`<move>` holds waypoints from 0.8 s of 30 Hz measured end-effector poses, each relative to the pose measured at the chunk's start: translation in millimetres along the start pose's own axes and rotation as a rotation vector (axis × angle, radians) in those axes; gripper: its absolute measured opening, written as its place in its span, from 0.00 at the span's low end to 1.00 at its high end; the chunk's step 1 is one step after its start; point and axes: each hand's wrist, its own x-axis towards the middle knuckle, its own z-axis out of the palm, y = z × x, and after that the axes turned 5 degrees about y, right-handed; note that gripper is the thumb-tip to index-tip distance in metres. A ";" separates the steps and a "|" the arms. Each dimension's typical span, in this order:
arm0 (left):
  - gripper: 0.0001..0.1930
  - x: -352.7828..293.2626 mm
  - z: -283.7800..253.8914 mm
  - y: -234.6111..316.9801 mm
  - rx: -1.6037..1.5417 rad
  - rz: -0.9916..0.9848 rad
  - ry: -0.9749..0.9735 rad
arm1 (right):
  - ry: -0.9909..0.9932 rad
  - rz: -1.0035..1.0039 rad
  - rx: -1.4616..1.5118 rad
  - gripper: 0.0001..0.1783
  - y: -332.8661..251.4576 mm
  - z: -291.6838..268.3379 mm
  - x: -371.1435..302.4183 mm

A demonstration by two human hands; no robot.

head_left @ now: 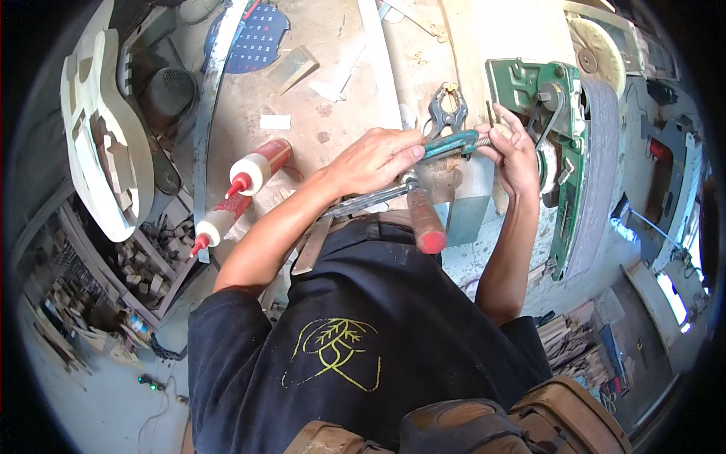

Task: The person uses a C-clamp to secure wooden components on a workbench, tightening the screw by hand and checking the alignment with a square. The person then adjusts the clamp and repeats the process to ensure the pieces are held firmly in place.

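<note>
A green G-clamp (451, 145) lies across the space between my two hands. My left hand (382, 160) is closed on the left end of its frame. On the other side my right hand (516, 157) pinches the end of its threaded screw, where a thin metal bar sticks up by the fingers. Below the G-clamp, a bar clamp with a red-tipped wooden handle (426, 219) sits at the bench's near edge. Its steel bar runs left under my left wrist. A black spring clamp (448, 110) rests just beyond the G-clamp.
Two red-and-white glue bottles (259, 168) lie left of my left forearm. A wood block (293, 70), a blue calendar sheet (257, 39) and long pale strips are farther back. A green machine with a grey belt (597, 174) stands close right. Wood offcuts (159, 253) fill a lower-left bin.
</note>
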 end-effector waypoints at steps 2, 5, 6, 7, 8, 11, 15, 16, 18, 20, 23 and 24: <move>0.19 -1.8 0.7 -0.5 -0.006 0.019 0.017 | -0.087 -0.048 -0.015 0.19 6.5 -8.5 4.6; 0.19 -3.4 -0.7 1.3 -0.014 0.042 0.036 | -0.080 -0.050 -0.022 0.15 8.8 -11.3 3.5; 0.19 -3.9 -1.9 2.1 -0.031 0.022 0.032 | -0.077 -0.043 -0.021 0.13 8.3 -11.2 2.8; 0.20 -4.3 -3.0 2.9 -0.049 0.001 0.025 | -0.021 -0.080 -0.092 0.12 9.2 -8.7 1.6; 0.20 -3.0 -3.6 2.1 -0.046 0.010 0.018 | -0.014 -0.087 -0.088 0.12 7.3 -7.1 2.0; 0.22 4.5 -5.9 7.1 0.002 -0.224 -0.019 | 0.082 -0.199 -0.337 0.14 9.0 -3.6 6.3; 0.26 5.9 -10.2 12.7 0.053 -0.346 -0.134 | 0.006 -0.199 -0.410 0.21 -12.9 8.0 1.7; 0.28 6.1 -10.6 13.2 0.046 -0.364 -0.116 | 0.024 -0.193 -0.392 0.21 -12.8 5.1 4.7; 0.30 8.7 -10.4 15.3 0.049 -0.384 -0.117 | -0.085 -0.139 -0.383 0.19 -13.4 -1.2 9.5; 0.33 11.9 -10.2 16.9 0.115 -0.440 -0.148 | -0.068 -0.124 -0.333 0.18 -12.0 -5.0 11.4; 0.33 9.2 -7.7 13.5 0.122 -0.364 -0.165 | -0.134 -0.122 -0.224 0.18 -4.3 -11.7 14.9; 0.33 8.2 -7.1 12.7 0.133 -0.366 -0.179 | -0.127 -0.121 -0.208 0.18 -1.4 -12.2 15.2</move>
